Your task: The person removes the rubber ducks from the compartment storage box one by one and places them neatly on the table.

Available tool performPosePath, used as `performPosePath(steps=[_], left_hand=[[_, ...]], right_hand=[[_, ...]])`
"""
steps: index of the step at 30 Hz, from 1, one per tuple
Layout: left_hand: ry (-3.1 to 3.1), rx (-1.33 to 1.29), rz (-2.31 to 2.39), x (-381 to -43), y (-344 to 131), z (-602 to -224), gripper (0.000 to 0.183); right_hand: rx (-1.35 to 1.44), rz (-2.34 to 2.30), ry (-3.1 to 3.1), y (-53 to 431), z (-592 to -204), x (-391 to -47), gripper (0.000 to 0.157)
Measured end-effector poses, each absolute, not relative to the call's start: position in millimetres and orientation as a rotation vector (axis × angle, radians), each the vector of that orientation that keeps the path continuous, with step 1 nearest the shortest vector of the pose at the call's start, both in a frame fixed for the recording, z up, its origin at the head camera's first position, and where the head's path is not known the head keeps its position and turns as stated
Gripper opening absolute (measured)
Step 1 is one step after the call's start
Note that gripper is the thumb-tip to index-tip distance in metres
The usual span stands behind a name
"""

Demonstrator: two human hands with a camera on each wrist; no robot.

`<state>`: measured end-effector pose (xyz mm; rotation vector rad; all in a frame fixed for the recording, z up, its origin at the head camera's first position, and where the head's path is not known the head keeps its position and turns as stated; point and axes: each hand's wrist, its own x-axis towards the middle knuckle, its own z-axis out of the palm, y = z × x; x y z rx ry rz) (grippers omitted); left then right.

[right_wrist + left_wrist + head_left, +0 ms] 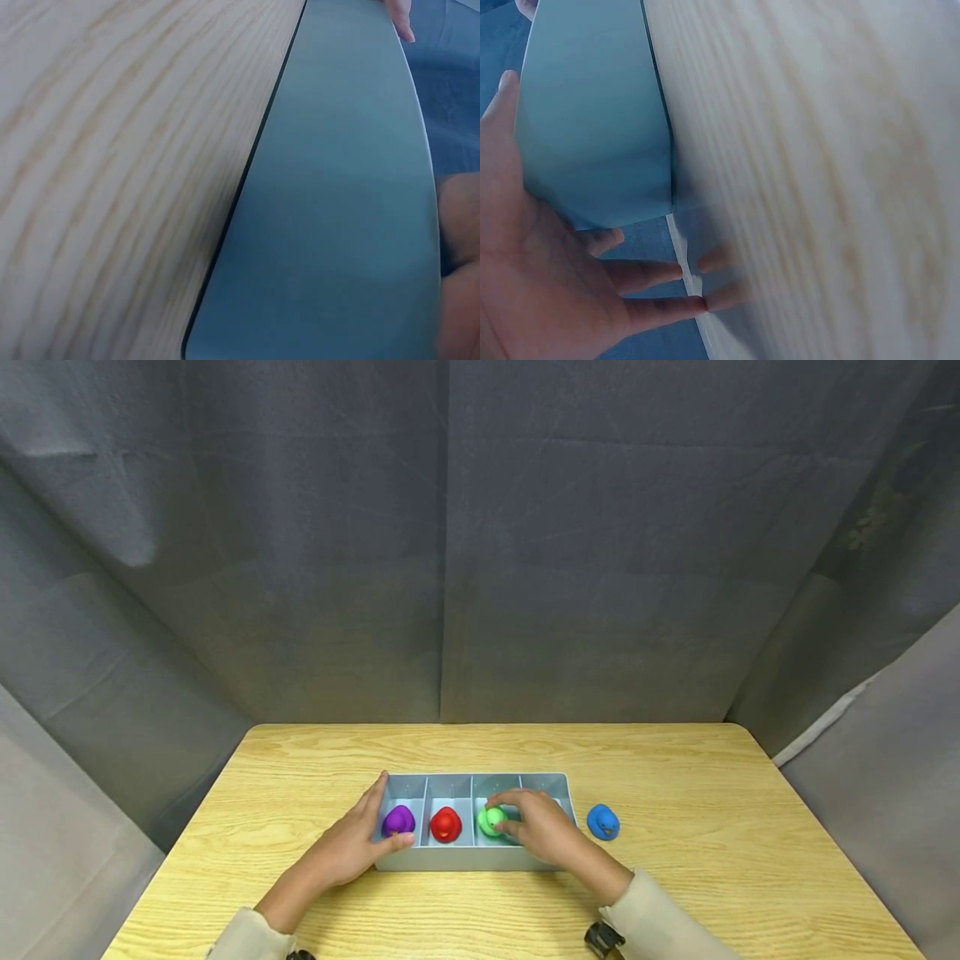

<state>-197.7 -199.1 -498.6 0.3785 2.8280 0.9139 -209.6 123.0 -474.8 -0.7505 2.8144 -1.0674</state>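
A grey tray (472, 860) with a row of compartments lies on the table. My left hand (356, 839) rests against its left end, thumb on the front rim, other fingers straight along the outside; the left wrist view shows the tray wall (596, 112) beside that palm. Purple rubber duck (398, 820) and red rubber duck (446, 825) sit in the two leftmost compartments. In the compartment right of the red one, my right hand (543, 827) holds a green rubber duck (490, 820) between thumb and fingers. The right wrist view has mostly the tray's front wall (330, 187), hiding the fingertips.
A blue rubber duck (603, 822) lies on the wooden table (712, 860), just right of the tray. My right forearm crosses over the tray's right end, partly covering the rightmost compartment. Grey curtains (585, 568) hang behind the table and along its sides.
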Motion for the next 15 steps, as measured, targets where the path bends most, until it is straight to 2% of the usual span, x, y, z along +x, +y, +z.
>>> performPosePath(steps=[15], left_hand=[[2.833,0.385,0.904,-197.4,-199.9,-498.8,0.111]], right_hand=[[-0.820,-1.117,2.760,128.3,-469.2,-211.6,0.025]])
